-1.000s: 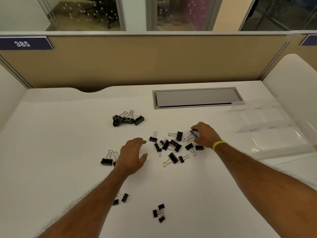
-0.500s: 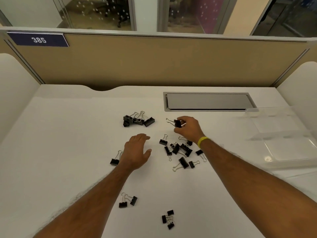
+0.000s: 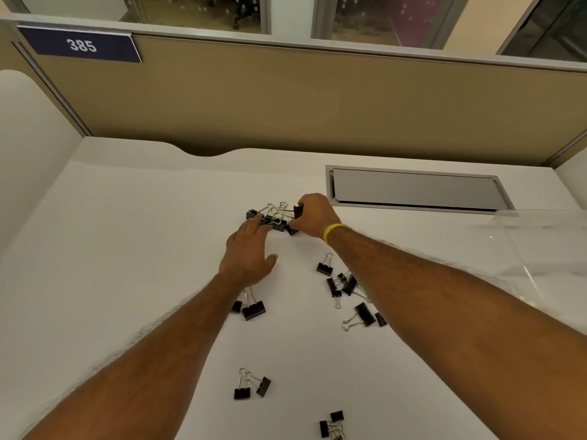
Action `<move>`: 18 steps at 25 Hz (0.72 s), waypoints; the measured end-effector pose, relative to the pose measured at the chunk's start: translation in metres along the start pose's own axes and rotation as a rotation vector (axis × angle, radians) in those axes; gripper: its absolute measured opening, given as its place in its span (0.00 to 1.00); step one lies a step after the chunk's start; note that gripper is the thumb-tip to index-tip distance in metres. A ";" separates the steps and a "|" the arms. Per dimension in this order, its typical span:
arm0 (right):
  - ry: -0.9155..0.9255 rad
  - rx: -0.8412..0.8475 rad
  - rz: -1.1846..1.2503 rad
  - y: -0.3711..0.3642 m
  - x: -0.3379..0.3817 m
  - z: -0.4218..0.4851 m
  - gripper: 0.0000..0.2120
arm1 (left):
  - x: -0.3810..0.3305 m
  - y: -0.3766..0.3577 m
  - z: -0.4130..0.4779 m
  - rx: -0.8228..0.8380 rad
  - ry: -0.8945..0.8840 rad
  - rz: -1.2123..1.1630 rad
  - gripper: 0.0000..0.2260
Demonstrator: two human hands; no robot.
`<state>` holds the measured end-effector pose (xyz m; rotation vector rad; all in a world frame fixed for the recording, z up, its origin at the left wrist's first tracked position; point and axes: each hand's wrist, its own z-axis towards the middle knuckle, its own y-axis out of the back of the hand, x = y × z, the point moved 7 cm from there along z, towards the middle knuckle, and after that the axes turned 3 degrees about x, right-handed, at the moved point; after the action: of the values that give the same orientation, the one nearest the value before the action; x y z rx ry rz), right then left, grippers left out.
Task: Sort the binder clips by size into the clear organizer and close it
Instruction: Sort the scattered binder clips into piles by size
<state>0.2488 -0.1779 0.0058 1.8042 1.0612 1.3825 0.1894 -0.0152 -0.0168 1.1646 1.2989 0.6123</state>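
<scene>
Black clip (image 3: 298, 211) in right grip (image 3: 315, 216), beside pile (image 3: 272, 218)

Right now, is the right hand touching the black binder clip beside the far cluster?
Touching. The head view shows the right hand pinching the black metal binder clip beside the far clip cluster.

Both arms stretched forward. Left hand (image 3: 249, 249) flat, palm down. Right hand (image 3: 313, 214) curled, pinching a binder clip (image 3: 298, 212).
</scene>
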 end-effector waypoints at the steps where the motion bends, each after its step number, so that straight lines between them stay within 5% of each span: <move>1: -0.003 0.014 -0.033 -0.005 0.002 0.006 0.21 | 0.004 0.001 0.002 -0.013 0.005 -0.021 0.30; 18: 0.060 -0.066 0.028 0.000 -0.029 -0.053 0.20 | -0.015 -0.002 -0.022 -0.053 -0.075 -0.055 0.26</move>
<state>0.1937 -0.2033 0.0058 1.7458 1.0124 1.4802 0.1648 -0.0222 -0.0096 1.0944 1.2400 0.5548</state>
